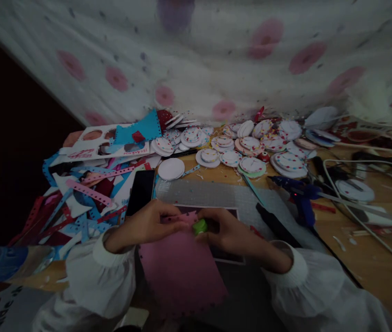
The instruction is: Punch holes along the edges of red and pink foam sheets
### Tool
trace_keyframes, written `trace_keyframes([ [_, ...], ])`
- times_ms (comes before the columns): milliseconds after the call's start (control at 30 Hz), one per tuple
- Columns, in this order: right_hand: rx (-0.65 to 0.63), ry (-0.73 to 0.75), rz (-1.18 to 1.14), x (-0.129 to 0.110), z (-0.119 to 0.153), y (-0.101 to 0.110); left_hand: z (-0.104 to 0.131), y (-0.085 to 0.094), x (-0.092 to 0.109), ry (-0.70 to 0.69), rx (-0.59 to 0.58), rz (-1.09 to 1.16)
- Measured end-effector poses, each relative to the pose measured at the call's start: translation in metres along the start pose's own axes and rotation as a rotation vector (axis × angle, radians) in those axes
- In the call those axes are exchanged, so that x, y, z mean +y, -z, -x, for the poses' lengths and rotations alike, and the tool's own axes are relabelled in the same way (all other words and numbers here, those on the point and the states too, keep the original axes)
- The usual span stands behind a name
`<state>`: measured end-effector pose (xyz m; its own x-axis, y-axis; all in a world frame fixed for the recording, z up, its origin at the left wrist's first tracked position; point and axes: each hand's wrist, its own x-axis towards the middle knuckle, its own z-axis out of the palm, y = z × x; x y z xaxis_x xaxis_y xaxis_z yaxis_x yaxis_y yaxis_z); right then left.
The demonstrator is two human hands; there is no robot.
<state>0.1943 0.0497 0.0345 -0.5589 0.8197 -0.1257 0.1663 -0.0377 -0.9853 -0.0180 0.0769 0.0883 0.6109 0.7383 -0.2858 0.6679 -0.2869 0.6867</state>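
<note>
The pink sheet [182, 272] lies in the middle of the near part of the table [372, 258], partly over a grey cutting mat [216, 196], and everything else is placed from it. The left hand [147, 226] rests on the sheet's top left corner, its fingers curled and pressed together, pinching the sheet's upper edge. The right hand [232, 233] sits at the sheet's top right corner, fingers closed around a small green punch [200, 226] that meets the sheet's top edge; the two hands almost touch there. Both wrists come out of white sleeves [113, 272] on either side of the sheet.

Just left of the sheet's top, beyond the left hand, lies a black phone [141, 191]. Further left of the sheet is a heap of blue, pink and red punched paper strips [85, 198]. Beyond the sheet, past the mat, many round white paper discs [251, 147] with coloured dots are piled near a spotted cloth [216, 55]. One plain white disc [171, 168] lies just beyond the phone. To the right of the sheet, a blue glue gun [299, 196] rests near white cables [355, 216]
</note>
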Motion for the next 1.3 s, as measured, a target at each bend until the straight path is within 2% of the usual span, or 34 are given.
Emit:
trace_keyframes([
  [133, -0.013, -0.015, 0.027, -0.001, 0.001, 0.0, -0.009, 0.007, 0.012, -0.046, -0.082, -0.054],
  [333, -0.013, 0.024, 0.022, 0.0, 0.002, 0.001, -0.021, -0.007, 0.025, -0.035, -0.095, -0.088],
  [500, 0.001, 0.015, 0.018, 0.002, 0.0, 0.0, -0.017, -0.012, 0.019, -0.044, -0.047, -0.068],
  [767, -0.01, -0.022, 0.043, -0.002, 0.0, 0.002, -0.006, 0.004, -0.001, -0.005, -0.026, -0.09],
  [967, -0.046, -0.009, 0.074, -0.001, -0.001, 0.002, -0.004, 0.009, 0.004, 0.073, 0.065, -0.005],
  [1167, -0.019, 0.005, 0.076, -0.004, 0.001, 0.001, -0.006, 0.008, 0.008, 0.038, 0.04, 0.13],
  [1300, 0.029, 0.001, 0.085, -0.005, 0.001, 0.001, -0.009, 0.005, 0.007, 0.036, 0.052, 0.119],
])
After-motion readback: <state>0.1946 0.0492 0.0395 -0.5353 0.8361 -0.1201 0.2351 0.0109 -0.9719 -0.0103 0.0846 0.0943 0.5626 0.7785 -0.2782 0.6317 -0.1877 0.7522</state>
